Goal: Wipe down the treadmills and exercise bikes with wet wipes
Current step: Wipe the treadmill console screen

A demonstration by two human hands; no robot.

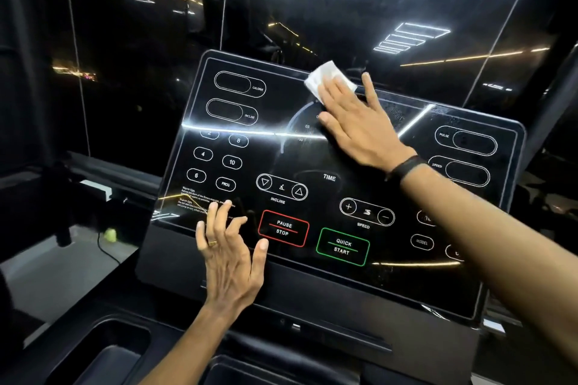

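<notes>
White wet wipe [325, 78] is pressed flat against the glossy treadmill console [312, 284] under the spread right hand [359, 125]; the console's lower edge is touched by the left hand [230, 247], fingers loosely spread.

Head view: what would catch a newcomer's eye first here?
The glossy black treadmill console fills the centre, with its red PAUSE STOP button and green QUICK START button near the bottom. The right hand presses a white wipe flat near its top edge.
</notes>
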